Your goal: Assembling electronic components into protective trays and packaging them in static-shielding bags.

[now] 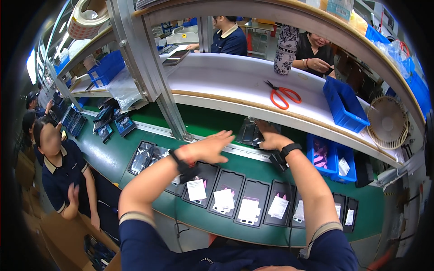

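Note:
My left hand (211, 147) is stretched over the far edge of the green bench, fingers apart and holding nothing. My right hand (272, 137) reaches under the shelf, fingers extended, at a dark item in a clear plastic bag (249, 131) on the green strip. Its fingertips seem to touch the bag; the exact contact is hard to see. Below my arms runs a row of shallow black trays (239, 179), several holding white cards (249, 210) and pink pieces. More bagged dark items (143, 156) lie in a tray to the left of my left forearm.
Above, a white shelf (212, 74) carries orange-handled scissors (285, 97), a patterned bottle (286, 49), a blue bin (344, 105) and a fan (387, 122). Blue bins (322, 156) stand right. A metal post (167, 90) rises left. A co-worker (68, 171) is beside an open carton (68, 239).

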Available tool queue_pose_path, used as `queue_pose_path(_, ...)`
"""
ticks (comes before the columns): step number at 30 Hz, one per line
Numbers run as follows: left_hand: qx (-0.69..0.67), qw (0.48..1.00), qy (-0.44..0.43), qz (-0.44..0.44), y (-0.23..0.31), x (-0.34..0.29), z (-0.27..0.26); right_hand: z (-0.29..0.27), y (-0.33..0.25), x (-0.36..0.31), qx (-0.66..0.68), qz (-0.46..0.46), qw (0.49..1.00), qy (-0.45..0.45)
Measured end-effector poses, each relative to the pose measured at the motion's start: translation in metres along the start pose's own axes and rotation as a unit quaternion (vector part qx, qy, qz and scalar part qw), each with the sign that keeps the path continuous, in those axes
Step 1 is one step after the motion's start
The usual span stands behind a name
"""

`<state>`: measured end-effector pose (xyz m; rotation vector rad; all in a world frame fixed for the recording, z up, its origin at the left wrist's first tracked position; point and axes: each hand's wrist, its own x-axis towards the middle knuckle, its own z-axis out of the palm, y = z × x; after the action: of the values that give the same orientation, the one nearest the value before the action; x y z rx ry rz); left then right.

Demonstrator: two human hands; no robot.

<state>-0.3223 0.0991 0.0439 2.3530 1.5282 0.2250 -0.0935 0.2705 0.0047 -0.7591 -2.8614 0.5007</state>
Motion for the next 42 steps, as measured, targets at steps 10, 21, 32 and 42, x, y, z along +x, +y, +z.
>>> queue_pose_path(10, -0.025, 0.996, 0.082, 0.003, -0.032, 0.106, 0.053, 0.008, -0.013, -0.01, 0.022, 0.005, 1.0, 0.007)
queue_pose_path(21, -0.012, 0.977, 0.213, -0.024, -0.029, -0.023, 0.001, -0.002, -0.04, 0.013, -0.162, 0.078, 0.983, -0.036)
queue_pose_path(32, 0.021, 0.981, 0.185, -0.048, -0.029, 0.07, 0.03, 0.012, -0.046, 0.025, -0.025, 0.037, 0.999, 0.002)
queue_pose_path(42, 0.101, 0.959, 0.256, -0.066, -0.012, -0.101, -0.003, 0.014, -0.035, 0.02, -0.162, 0.067, 0.982, -0.074)
